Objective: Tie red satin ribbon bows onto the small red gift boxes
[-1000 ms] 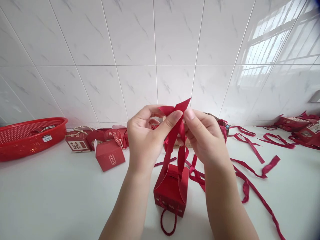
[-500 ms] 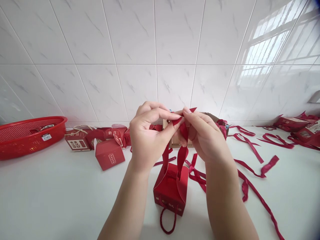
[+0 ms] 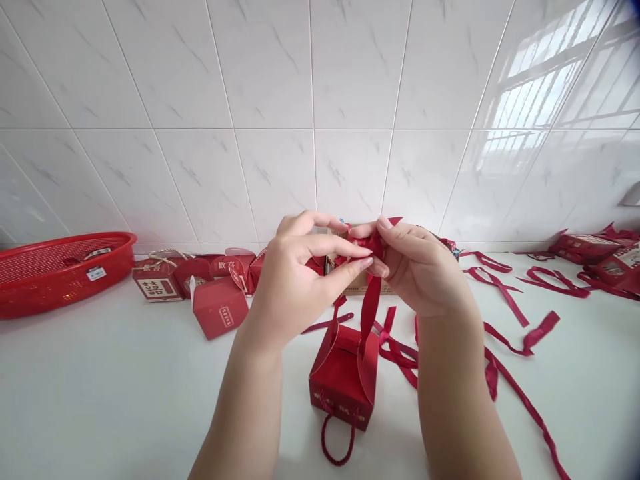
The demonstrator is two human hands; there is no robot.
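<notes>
A small red gift box [image 3: 343, 373] with a twisted cord handle [image 3: 337, 457] at its front stands on the white counter. Red ribbon [image 3: 369, 310] rises from slots in the box's top flaps up to both hands. My left hand [image 3: 310, 273] pinches the ribbon between thumb and index finger, its other fingers lifted. Beside it, my right hand [image 3: 413, 263] grips the ribbon between thumb and fingers, and a pointed ribbon end sticks out above the thumb. Part of the ribbon between the hands is hidden by fingers.
On the left is a red plastic basket [image 3: 65, 283]. Several red boxes [image 3: 220, 307] sit along the tiled wall. A cardboard box [image 3: 357, 288] stands behind my hands. Loose red ribbons [image 3: 500, 297] lie across the right side, with more red boxes [image 3: 620, 267] at the far right.
My left fingers have shifted slightly down and spread a little apart. The ribbon above the box is drawn together more, and the right hand has moved slightly right.
</notes>
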